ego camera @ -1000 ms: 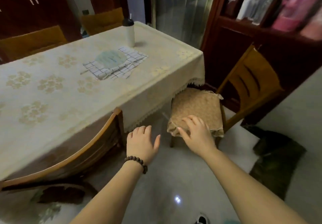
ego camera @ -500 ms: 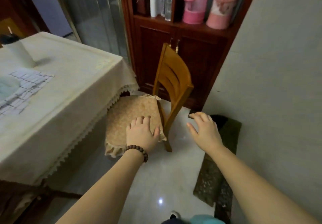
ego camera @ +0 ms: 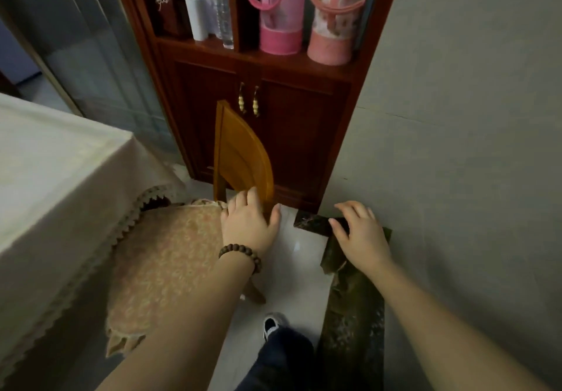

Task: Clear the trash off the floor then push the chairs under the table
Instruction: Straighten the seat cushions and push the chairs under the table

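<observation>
Nearest, a shoe [ego camera: 270,325] is planted just short of the chair [ego camera: 243,162], whose cushion [ego camera: 164,263] is partly tucked under the table [ego camera: 54,171]. The left hand [ego camera: 248,226] is spread loosely at the chair's backrest base, nothing gripped; the right hand [ego camera: 362,235] is open and empty, right of the chair. Beyond the chair, a cabinet [ego camera: 292,122]. The cushion could get dragged off if it's shoved instead of the frame. Versus half a second ago, the left hand's been moved from the cushion to the backrest.
</observation>
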The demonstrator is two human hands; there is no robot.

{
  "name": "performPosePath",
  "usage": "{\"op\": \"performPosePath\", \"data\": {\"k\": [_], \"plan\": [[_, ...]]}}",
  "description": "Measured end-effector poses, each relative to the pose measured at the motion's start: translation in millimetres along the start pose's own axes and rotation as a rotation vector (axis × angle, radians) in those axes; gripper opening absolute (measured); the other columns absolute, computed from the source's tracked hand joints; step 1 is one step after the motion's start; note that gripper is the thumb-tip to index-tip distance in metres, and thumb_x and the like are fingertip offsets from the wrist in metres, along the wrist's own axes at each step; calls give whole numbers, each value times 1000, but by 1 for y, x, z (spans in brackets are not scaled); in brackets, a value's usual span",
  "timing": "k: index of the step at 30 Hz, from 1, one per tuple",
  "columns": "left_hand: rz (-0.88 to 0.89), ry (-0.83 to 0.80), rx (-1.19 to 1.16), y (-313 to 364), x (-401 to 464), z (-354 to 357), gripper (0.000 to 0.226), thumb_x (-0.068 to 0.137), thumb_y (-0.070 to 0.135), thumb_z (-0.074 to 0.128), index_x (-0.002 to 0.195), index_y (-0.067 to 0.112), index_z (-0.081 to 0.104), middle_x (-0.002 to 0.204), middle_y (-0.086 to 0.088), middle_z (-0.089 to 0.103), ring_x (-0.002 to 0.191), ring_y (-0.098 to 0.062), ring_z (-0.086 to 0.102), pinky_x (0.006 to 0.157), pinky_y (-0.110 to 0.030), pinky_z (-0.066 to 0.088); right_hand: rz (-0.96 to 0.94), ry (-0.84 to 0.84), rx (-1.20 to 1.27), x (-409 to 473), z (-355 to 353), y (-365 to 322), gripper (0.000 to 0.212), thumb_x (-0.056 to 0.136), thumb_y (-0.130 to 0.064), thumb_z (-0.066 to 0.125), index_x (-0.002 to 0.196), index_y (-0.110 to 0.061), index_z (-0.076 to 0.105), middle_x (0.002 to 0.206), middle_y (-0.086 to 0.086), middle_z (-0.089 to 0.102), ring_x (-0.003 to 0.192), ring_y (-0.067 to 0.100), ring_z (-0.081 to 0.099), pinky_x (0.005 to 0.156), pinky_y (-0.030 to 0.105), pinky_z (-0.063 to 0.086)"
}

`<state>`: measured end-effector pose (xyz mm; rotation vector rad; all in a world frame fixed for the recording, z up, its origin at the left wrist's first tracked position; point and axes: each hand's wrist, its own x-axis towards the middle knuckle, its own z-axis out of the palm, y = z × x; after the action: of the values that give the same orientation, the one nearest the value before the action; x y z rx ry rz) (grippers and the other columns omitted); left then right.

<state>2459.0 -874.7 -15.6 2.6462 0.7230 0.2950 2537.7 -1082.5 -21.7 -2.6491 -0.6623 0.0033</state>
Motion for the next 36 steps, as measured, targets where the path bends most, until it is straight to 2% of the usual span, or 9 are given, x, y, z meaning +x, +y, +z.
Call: {"op": "performPosePath", "data": {"k": [9,17,20,22,24,28,31,33,36], "plan": [[-145,44,-52,17,146,26,80,85,61,40,144,11,19,145,-14,34,132,-31,32,105,-47,29,-128,-55,-33,175,-2,7,43,96,-39,43,133,-20,47,135,1,47,127,19,39,106,41,34],[-414,-230,-65,22,186,64,105,77,64,52,144,18,-14,152,-12,18,136,-33,25,107,-48,32,-278,-127,-42,263,22,-2,42,95,-40,44,133,-21,47,134,0,48,127,18,38,103,40,35],[-506,-333,-79,26,189,80,106,80,50,58,143,19,-21,148,-14,28,120,-30,48,91,-42,47,-398,-178,-51,300,37,-16,43,95,-40,42,133,-21,47,135,0,46,129,18,36,103,39,33],[-587,-367,-86,28,195,84,100,85,29,58,141,22,-24,145,-15,32,102,-25,60,79,-38,52,-485,-211,-43,323,47,-28,43,95,-40,42,134,-22,46,137,0,45,130,18,34,104,39,31],[-657,-388,-67,31,200,83,98,86,11,54,141,23,-26,142,-16,38,96,-24,62,78,-38,53,-593,-249,-45,345,56,-42,44,94,-42,43,134,-24,44,140,-1,43,133,17,30,106,40,28],[-721,-332,23,40,202,81,88,87,4,45,143,26,-20,111,-14,58,72,-20,59,61,-36,51,-939,-442,-130,381,76,-70,61,86,-58,49,139,-31,35,151,-3,28,142,16,11,114,41,9],[-797,-268,55,48,199,81,69,90,7,41,143,26,1,101,-10,60,58,-17,46,51,-34,39,-1186,-523,-232,397,91,-83,82,73,-70,55,142,-33,28,156,-4,17,144,13,-2,113,39,-8],[-842,-222,71,53,194,81,55,89,7,41,137,19,17,96,-9,60,58,-18,44,50,-34,36,-1293,-541,-267,404,98,-89,91,66,-76,54,142,-33,27,156,-4,17,144,13,-4,113,40,-11],[-883,-208,111,56,187,81,47,88,5,42,131,13,24,84,-5,59,51,-18,41,42,-32,27,-1413,-573,-335,412,103,-94,101,59,-84,47,143,-32,27,156,-3,16,144,15,-8,113,42,-14]]}}
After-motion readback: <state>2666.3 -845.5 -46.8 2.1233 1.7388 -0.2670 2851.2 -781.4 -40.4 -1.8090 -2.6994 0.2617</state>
